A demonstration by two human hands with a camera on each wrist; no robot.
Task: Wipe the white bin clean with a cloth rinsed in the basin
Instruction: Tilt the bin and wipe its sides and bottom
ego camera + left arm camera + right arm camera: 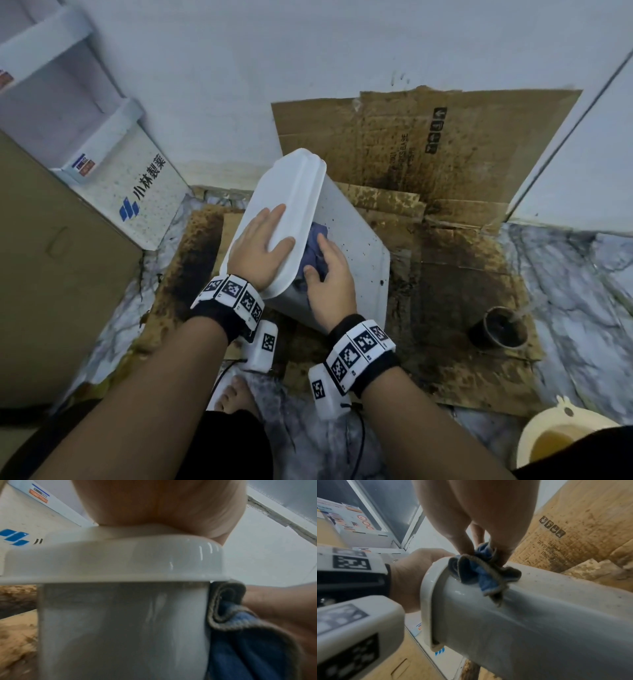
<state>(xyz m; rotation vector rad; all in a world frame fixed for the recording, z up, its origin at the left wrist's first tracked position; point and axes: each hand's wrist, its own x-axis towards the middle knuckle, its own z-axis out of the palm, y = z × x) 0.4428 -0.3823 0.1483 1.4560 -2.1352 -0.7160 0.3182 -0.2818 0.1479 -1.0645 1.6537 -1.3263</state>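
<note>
The white bin (352, 240) leans tilted on stained cardboard, its lid (294, 192) facing me. My left hand (260, 243) lies flat on the lid with straight fingers, steadying it. My right hand (329, 270) pinches a bunched blue cloth (315, 246) against the bin's side wall, just under the lid's rim. In the right wrist view the cloth (481, 572) sits crumpled on the bin (539, 615) between my fingertips. From the left wrist, the cloth (240, 635) presses on the bin's (120, 628) right edge. Dark specks dot the wall beyond the cloth.
A cream basin (548, 435) of yellowish water stands at the lower right. A dark cup (498, 327) sits on the dirty cardboard (462, 154). A white printed box (147, 198) and a brown carton (51, 267) crowd the left. My bare foot (236, 394) is below the bin.
</note>
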